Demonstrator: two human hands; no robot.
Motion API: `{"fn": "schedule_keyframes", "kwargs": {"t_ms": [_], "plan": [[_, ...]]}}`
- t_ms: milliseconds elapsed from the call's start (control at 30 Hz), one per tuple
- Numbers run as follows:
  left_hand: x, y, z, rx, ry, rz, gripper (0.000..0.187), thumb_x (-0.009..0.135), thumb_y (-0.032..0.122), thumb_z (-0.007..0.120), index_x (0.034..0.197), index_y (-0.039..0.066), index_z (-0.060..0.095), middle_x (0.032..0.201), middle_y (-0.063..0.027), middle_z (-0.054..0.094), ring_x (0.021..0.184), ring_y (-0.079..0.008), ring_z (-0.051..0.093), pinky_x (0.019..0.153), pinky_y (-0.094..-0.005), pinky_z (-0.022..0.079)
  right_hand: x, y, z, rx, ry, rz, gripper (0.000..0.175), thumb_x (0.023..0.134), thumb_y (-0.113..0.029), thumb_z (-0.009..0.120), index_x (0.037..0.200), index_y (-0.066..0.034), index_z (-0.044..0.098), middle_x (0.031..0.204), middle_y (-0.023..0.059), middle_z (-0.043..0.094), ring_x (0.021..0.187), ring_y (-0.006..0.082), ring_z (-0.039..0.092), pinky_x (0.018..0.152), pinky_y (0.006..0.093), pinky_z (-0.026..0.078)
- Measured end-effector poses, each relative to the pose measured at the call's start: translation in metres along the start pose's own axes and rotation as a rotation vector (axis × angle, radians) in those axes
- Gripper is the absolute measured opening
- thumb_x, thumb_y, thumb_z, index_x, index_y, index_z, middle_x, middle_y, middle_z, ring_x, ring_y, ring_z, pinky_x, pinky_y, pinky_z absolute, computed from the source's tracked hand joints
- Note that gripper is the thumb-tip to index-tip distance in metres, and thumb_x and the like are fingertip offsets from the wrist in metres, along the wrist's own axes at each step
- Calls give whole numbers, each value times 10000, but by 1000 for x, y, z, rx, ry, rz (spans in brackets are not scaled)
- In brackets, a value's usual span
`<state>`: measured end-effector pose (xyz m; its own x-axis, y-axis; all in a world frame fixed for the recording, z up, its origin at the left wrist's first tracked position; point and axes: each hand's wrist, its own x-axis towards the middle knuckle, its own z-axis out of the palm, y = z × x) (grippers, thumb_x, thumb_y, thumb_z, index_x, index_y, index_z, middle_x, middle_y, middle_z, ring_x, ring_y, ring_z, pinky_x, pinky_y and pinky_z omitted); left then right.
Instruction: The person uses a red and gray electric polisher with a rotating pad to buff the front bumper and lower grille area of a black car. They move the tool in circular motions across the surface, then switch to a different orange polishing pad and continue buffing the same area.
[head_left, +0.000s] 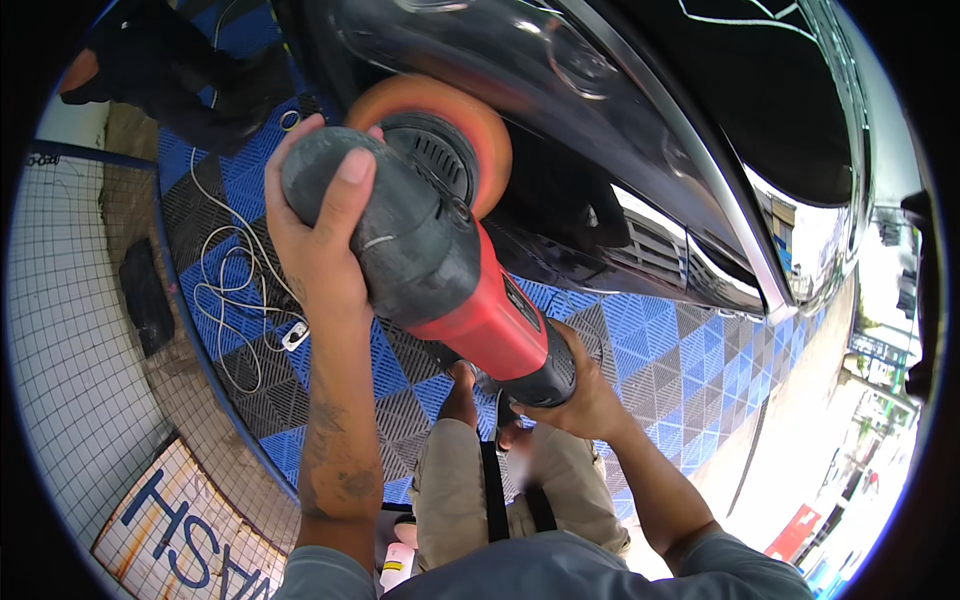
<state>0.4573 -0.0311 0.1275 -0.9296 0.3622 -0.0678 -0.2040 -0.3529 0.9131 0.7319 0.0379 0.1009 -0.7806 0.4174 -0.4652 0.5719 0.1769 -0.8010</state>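
Note:
A red and black car polisher (487, 307) with an orange foam pad (491, 161) fills the middle of the view. My left hand (322, 217) grips its black head, thumb on top and fingers round the far side. Around the rear end of the polisher's body wraps my right hand (589, 390). The pad lies at the glossy black side panel of a car (555, 180); whether it presses on the paint is hard to tell. Part of the pad is hidden behind the tool's head.
White cables and a white socket block (295, 337) lie on the blue and grey tiled floor (405, 382) at left. Another person in dark clothes (187, 75) is at the upper left. A chrome trim strip (697, 172) runs along the car. A white bottle (397, 564) stands near my legs.

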Motion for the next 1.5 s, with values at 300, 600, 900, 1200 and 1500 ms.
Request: {"fn": "schedule_keyframes", "kwargs": {"t_ms": [300,600,900,1200,1500], "plan": [[-71,-31,53,44,-106,17,699,771,161,845,1340,-19,481,1163,-219,664,1061,-240,668,958,-348,530,-42,82,-25,149,20,29,1119,597,-192,961,1505,-56,322,1396,168,540,1303,304,541,1094,405,416],[-136,-65,100,50,-209,67,692,750,134,862,1321,-11,501,1138,-186,665,1027,-226,674,924,-342,545,-88,150,-44,350,37,41,1066,621,-125,931,1506,-97,338,1389,127,554,1314,271,536,1110,389,397],[-189,-91,140,117,-312,109,689,756,163,865,1318,-10,505,1103,-160,675,996,-202,669,903,-330,541,-121,208,-68,393,73,30,1126,583,-67,952,1519,-107,328,1388,86,555,1288,223,520,1085,392,408],[-226,-117,168,73,-395,131,705,757,170,870,1317,-30,492,1172,-184,626,1081,-236,661,943,-351,533,-150,249,-88,388,142,15,1130,581,-62,946,1521,-84,320,1413,99,530,1295,239,518,1096,396,401],[-189,-101,133,105,-284,265,689,854,171,751,1400,-36,387,1129,-279,661,1105,-305,657,1008,-404,508,-107,221,-67,275,140,-131,1056,594,-133,912,1495,-114,362,1392,157,552,1274,366,566,1061,418,464]]}}
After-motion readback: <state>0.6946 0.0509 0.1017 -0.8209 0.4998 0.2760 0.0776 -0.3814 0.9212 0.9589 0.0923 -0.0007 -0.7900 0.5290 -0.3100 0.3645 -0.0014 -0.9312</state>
